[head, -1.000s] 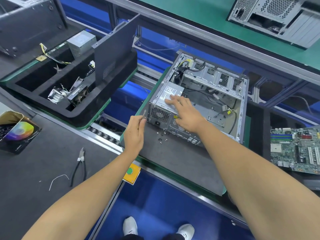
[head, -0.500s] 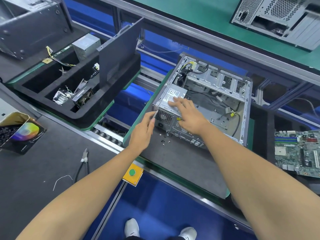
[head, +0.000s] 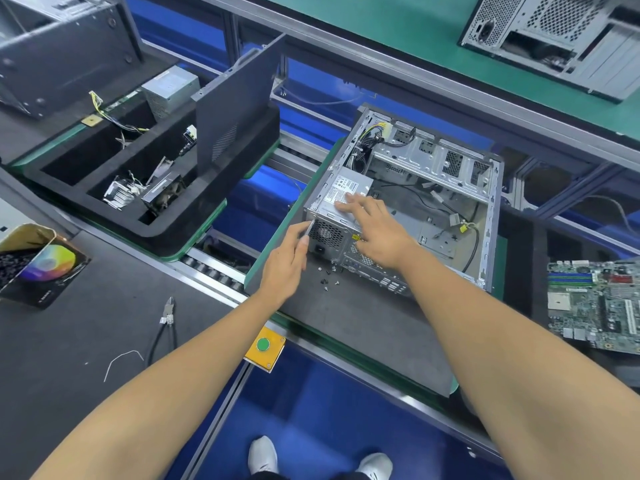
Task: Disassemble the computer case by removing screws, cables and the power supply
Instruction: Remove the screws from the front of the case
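Computer case (head: 433,188) lies open on the grey pallet (head: 363,327), power supply (head: 343,206) inside its near-left corner. Right hand (head: 377,230) rests spread fingers on it; left hand (head: 287,261) pinches a thin tool (head: 310,227). Loose screws (head: 327,277) are already out; cables (head: 374,135) remain.

No text can be read. The white label (head: 344,192) on top of the power supply (head: 341,206) carries rows of fine print and small marks, all too small and blurred to make out.
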The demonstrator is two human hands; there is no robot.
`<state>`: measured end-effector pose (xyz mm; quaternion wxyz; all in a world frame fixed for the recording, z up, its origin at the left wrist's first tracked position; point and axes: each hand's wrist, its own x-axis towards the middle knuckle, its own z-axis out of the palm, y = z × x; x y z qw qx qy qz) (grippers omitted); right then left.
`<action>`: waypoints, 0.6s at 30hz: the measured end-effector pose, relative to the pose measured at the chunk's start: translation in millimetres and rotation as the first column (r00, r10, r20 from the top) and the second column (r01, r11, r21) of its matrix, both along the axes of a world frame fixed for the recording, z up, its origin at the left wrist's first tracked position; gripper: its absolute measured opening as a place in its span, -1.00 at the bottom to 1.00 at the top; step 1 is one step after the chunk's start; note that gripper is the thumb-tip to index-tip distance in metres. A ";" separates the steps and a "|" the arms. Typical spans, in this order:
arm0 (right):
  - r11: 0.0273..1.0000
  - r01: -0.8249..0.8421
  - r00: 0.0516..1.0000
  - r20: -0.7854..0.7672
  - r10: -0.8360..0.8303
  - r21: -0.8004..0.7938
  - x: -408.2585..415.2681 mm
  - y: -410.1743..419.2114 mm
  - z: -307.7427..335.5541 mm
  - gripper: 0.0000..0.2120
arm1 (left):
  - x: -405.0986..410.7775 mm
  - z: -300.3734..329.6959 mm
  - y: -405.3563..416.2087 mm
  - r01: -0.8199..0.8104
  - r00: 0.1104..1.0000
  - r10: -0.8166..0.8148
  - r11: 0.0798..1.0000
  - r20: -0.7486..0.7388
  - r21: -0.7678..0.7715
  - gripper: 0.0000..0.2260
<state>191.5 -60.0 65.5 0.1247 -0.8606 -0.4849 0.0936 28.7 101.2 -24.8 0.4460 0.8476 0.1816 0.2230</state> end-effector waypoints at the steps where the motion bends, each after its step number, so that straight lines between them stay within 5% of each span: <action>1: 1.000 -0.001 1.000 0.001 0.001 0.000 0.0 0.1 0.0 -0.16 | 0.0 0.9 0.1 0.000 1.000 0.000 1.000 0.003 -0.006 -0.71; 18: 1.000 0.000 1.000 0.001 0.000 -0.011 -2.6 0.2 2.5 -0.17 | -3.6 19.8 2.7 0.037 0.995 -0.036 0.999 -0.090 0.012 -0.70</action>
